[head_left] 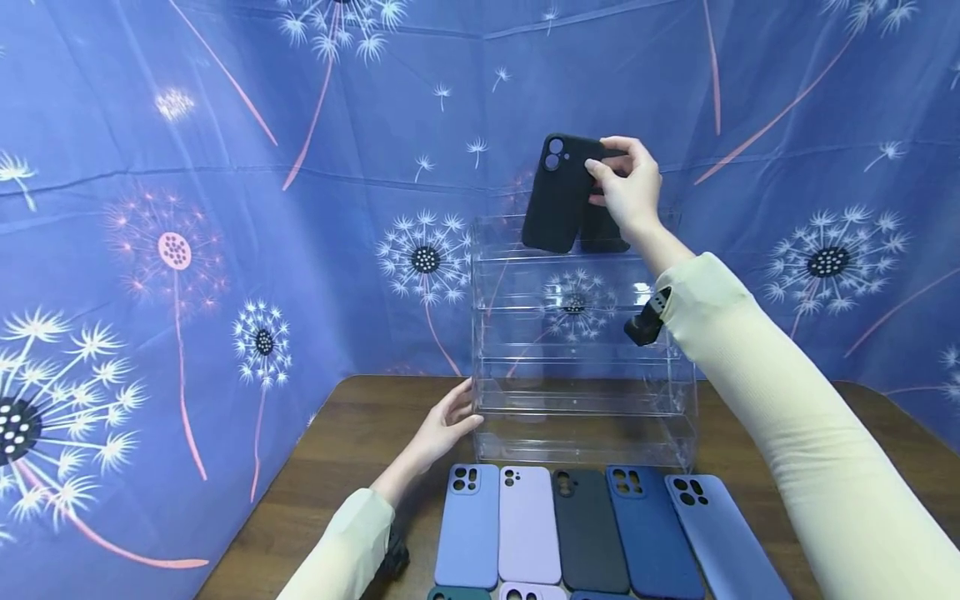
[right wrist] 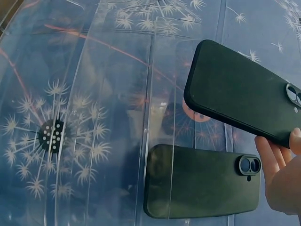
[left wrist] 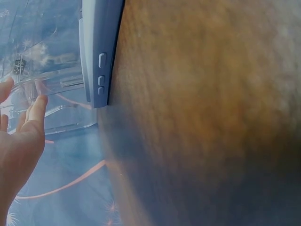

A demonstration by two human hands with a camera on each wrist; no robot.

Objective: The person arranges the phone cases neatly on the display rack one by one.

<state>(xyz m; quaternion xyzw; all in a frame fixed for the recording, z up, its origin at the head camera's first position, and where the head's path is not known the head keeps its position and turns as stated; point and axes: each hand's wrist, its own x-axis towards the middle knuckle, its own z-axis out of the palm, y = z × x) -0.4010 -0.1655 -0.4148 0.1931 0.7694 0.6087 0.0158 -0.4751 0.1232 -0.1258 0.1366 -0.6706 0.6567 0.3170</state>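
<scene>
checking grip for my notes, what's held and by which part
Right hand pinches a black phone case by its long edge, near the camera end; left hand touches the clear rack.

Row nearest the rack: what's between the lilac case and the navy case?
One dark grey case sits between lilac case and navy case; head view shows it.

Long pale-cream sleeves, R sleeve [head_left: 795,425] w/ wrinkles approx. mid-arm, L sleeve [head_left: 337,542] same col. Sm. blk unit [head_left: 643,325] at R wrist, another blk unit [head_left: 395,557] at L wrist, partly hidden. R hand [head_left: 632,187] & L hand [head_left: 442,427] bare.
</scene>
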